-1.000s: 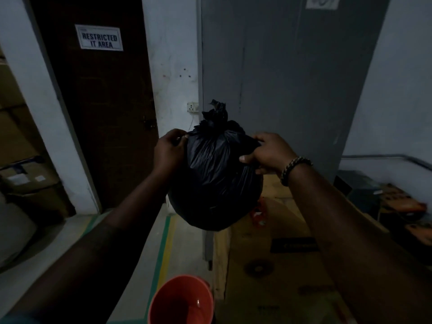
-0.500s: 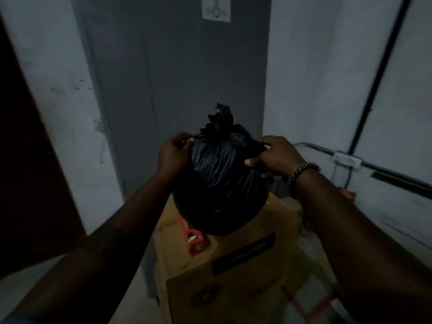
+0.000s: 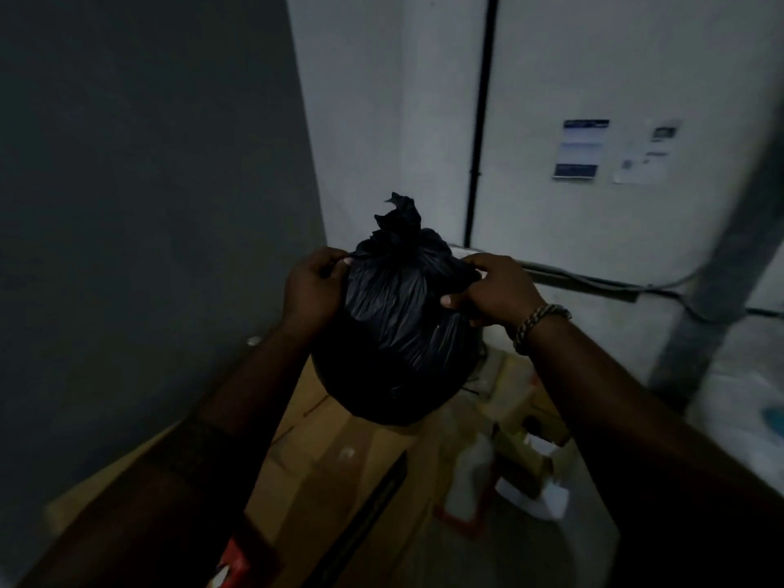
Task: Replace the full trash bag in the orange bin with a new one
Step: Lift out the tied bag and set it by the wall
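A full black trash bag [image 3: 396,328], knotted at the top, hangs in the air in front of me. My left hand [image 3: 312,288] grips its upper left side and my right hand [image 3: 494,288] grips its upper right side, just below the knot. A beaded bracelet sits on my right wrist. The orange bin is out of view.
A large cardboard box [image 3: 331,468] lies below the bag against a grey door [image 3: 148,205]. To its right several bottles and cartons [image 3: 500,456] clutter the floor. A white wall [image 3: 594,99] with a black pipe and posted papers stands behind.
I have turned to the right with the bag held in both hands. The brown door and the orange bin have left the view; the corner wall and floor clutter have come in.
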`<state>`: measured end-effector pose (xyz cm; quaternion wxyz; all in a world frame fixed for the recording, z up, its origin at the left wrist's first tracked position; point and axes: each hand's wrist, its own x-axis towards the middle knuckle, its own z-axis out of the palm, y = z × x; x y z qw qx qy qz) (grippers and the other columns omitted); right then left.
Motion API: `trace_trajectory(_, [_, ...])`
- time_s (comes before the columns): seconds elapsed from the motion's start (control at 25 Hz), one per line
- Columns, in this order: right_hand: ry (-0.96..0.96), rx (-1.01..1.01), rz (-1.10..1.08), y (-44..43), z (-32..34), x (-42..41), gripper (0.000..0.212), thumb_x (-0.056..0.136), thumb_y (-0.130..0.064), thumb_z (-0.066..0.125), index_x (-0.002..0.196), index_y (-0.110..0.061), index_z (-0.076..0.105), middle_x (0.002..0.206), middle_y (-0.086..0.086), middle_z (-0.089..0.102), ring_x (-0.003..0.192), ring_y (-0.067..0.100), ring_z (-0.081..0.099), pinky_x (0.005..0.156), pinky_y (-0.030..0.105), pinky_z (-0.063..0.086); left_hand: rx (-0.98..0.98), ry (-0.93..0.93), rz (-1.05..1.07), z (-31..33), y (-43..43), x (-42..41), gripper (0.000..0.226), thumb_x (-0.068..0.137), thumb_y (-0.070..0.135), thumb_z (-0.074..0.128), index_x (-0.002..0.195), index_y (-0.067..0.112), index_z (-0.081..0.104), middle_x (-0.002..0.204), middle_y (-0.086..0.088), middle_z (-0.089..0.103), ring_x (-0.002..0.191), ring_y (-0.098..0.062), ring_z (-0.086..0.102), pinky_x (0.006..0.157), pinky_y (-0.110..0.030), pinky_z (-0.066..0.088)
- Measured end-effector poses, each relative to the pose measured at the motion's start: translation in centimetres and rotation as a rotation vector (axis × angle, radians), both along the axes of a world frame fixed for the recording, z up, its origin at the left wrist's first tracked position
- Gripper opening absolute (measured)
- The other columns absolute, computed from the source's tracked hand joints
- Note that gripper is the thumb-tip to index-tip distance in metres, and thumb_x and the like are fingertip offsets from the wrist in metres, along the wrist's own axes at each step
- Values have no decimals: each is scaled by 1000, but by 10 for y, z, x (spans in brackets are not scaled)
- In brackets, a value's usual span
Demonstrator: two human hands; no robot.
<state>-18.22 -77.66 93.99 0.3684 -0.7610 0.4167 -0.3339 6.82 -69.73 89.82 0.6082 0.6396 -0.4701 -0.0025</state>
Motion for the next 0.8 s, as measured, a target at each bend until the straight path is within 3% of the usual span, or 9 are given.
trace_trajectory(0.12, [7,19,-79,-35,-11,-20,53,68,-15,91,116,-21,70,96,1,71,69,17,71,53,33,60,2,8,-96,-13,-49,-17,15,95,23,62,95,16,75,92,4,75,90,-14,71,88,-39,58])
trace_trajectory(0.28, [26,15,-159,-92,-25,-51,57,66,-16,91,119,-23,70,99,2,73,68,19,73,57,36,62,43,36,-191,-27,-119,-43,14,95,25,62,86,31,72,89,10,74,90,-13,70,90,-38,57])
trace_trajectory(0.4, [60,-5,-200,-146,-37,-76,52,62,-23,92,109,-30,71,102,1,74,67,19,74,61,43,64,44,21,-221,-37,-180,-65,13,94,25,62,89,24,74,88,9,74,88,-11,70,89,-37,57])
trace_trajectory(0.48, [72,1,-211,-177,-43,-91,58,62,-26,93,115,-29,70,103,-1,74,65,19,74,61,42,64,65,56,-222,-43,-218,-80,12,94,26,62,89,24,74,89,8,75,88,-12,71,89,-35,57])
trace_trajectory(0.56, [77,14,-228,-213,-46,-112,52,63,-26,93,109,-30,69,98,-3,73,63,19,74,60,41,63,75,70,-233,-46,-261,-100,12,94,25,63,89,23,74,89,7,75,88,-13,70,88,-33,56])
trace_trajectory(0.68, [83,32,-248,-267,-48,-141,47,65,-24,92,102,-32,66,91,-4,71,62,18,74,61,41,63,63,62,-249,-48,-319,-133,12,96,17,62,91,16,73,89,5,73,86,-11,67,84,-24,52])
trace_trajectory(0.8, [108,24,-252,-313,-52,-166,50,67,-23,92,109,-32,68,91,-4,72,56,20,72,57,36,62,64,74,-265,-55,-366,-160,13,97,16,62,96,10,74,91,3,73,87,-11,66,76,-12,48])
